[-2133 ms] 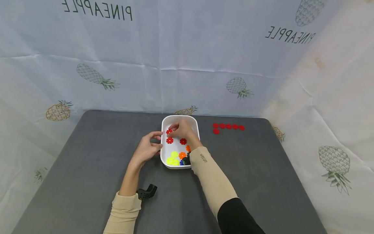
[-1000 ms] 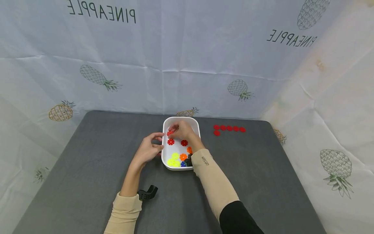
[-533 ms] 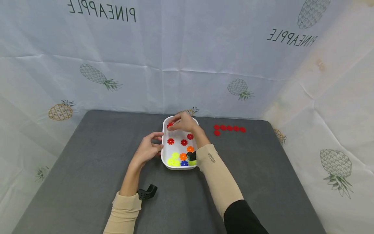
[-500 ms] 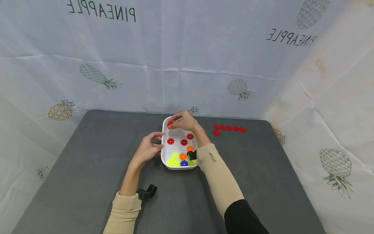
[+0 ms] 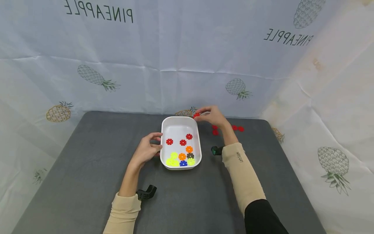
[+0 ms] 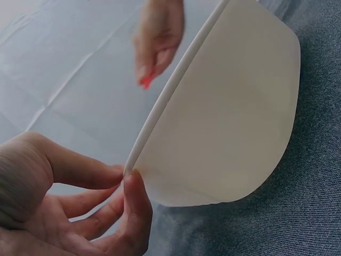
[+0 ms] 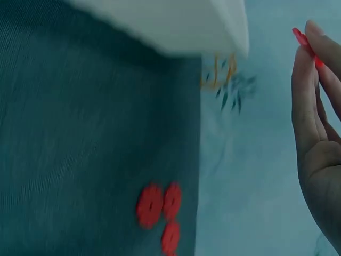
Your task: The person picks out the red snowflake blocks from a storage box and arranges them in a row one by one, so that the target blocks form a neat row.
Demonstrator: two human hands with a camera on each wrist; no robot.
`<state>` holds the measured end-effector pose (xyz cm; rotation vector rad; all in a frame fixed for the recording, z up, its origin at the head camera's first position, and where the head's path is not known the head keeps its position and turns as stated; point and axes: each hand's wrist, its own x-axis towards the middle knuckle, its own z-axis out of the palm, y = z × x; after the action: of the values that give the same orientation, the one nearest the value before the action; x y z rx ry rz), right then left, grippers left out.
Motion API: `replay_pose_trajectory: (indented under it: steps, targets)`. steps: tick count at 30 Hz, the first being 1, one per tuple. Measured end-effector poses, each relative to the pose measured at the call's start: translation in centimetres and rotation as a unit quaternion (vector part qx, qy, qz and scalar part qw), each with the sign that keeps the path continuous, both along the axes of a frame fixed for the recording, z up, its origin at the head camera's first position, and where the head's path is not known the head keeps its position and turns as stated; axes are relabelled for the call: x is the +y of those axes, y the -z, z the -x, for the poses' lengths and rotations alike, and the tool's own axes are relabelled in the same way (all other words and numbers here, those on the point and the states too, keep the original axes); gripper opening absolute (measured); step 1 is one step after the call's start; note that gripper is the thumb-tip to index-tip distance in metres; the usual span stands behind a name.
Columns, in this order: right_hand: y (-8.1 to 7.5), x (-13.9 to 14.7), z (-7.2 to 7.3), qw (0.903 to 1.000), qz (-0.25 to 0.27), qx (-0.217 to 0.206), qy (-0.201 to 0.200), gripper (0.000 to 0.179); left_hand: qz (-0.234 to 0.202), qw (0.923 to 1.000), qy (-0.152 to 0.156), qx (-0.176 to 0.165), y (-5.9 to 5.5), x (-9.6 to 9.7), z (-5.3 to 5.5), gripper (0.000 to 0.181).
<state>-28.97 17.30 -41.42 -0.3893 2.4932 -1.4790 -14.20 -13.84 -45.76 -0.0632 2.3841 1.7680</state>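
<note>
A white tray (image 5: 179, 125) stands near the table's far edge. My left hand (image 5: 145, 149) grips its left rim; in the left wrist view the thumb and a finger (image 6: 137, 200) pinch the tray wall (image 6: 224, 112). My right hand (image 5: 214, 116) is raised past the tray's far right corner, pinching a red notched disc (image 5: 196, 115) between thumb and fingertips. The same disc (image 7: 305, 41) shows tilted in the right wrist view. Inside the tray lie a red disc (image 5: 169, 141) and two more red ones, with orange discs (image 5: 182, 156), yellow discs (image 5: 172, 162), a blue disc (image 5: 183, 163) and a dark disc (image 5: 190, 156).
Several red discs (image 5: 241, 129) lie flat on the grey table (image 5: 175, 201) right of the tray, partly hidden by the right hand and wrist. A patterned curtain (image 5: 175, 87) hangs right behind the table's far edge. Each wrist wears a black camera mount (image 5: 147, 192).
My right hand has lifted a red disc from the tray's far left part and carried it right, beyond the tray's rim. The left hand stays at the tray's left rim.
</note>
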Motion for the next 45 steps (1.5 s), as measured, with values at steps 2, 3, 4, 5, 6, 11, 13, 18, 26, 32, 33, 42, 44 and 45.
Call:
replay_pose_trajectory:
  steps: [2, 3, 4, 5, 6, 11, 13, 18, 26, 32, 33, 42, 44, 45]
  targets:
    - [0.5, 2.1, -0.1, 0.9997, -0.020, -0.004, 0.010, 0.038, -0.002, 1.0000, 0.001, 0.003, 0.0, 0.0, -0.1, 0.054]
    - [0.8, 3.1, -0.1, 0.9992, -0.034, -0.007, 0.019, 0.039, -0.003, 1.0000, 0.001, 0.003, 0.0, 0.0, -0.1, 0.054]
    - [1.1, 4.0, -0.2, 0.9986, -0.044, -0.012, 0.027, 0.040, -0.003, 1.0000, 0.001, 0.005, 0.0, -0.1, -0.1, 0.054]
    - [1.4, 4.9, -0.3, 0.9981, -0.051, -0.017, 0.032, 0.041, -0.004, 1.0000, 0.001, 0.005, 0.0, -0.1, -0.1, 0.054]
    - [1.7, 5.7, -0.4, 0.9973, -0.057, -0.023, 0.040, 0.041, -0.004, 1.0000, 0.001, 0.006, 0.0, -0.1, -0.1, 0.054]
    - [3.8, 9.0, -1.0, 0.9937, -0.090, -0.027, 0.061, 0.042, -0.002, 1.0000, 0.000, 0.004, 0.0, 0.0, -0.1, 0.053]
    - [4.5, 10.1, -1.3, 0.9916, -0.112, -0.021, 0.060, 0.042, -0.002, 1.0000, 0.000, 0.004, 0.0, 0.0, -0.1, 0.053]
    - [5.8, 11.8, -1.6, 0.9860, -0.160, 0.003, 0.048, 0.038, -0.005, 1.0000, 0.000, 0.005, 0.1, 0.1, 0.0, 0.053]
    - [6.3, 12.4, -1.6, 0.9788, -0.199, 0.033, 0.035, 0.034, -0.010, 0.9999, 0.002, 0.005, 0.2, 0.0, 0.0, 0.053]
    - [6.3, 12.5, -1.8, 0.9744, -0.217, 0.047, 0.037, 0.033, -0.011, 0.9999, 0.000, 0.007, 0.2, 0.0, 0.0, 0.053]
    - [6.3, 12.5, -1.8, 0.9742, -0.217, 0.048, 0.039, 0.033, -0.011, 0.9999, 0.001, 0.008, 0.2, 0.1, 0.0, 0.053]
    - [4.1, 9.9, -1.6, 0.9816, -0.175, 0.072, 0.028, 0.031, -0.011, 0.9999, 0.002, 0.006, 0.1, 0.1, 0.0, 0.054]
    - [3.3, 8.7, -1.5, 0.9839, -0.159, 0.080, 0.018, 0.031, -0.009, 0.9999, 0.001, 0.006, 0.0, 0.0, 0.0, 0.054]
    - [2.8, 8.1, -1.6, 0.9855, -0.149, 0.081, 0.012, 0.031, -0.008, 0.9999, 0.002, 0.006, 0.0, 0.0, -0.1, 0.054]
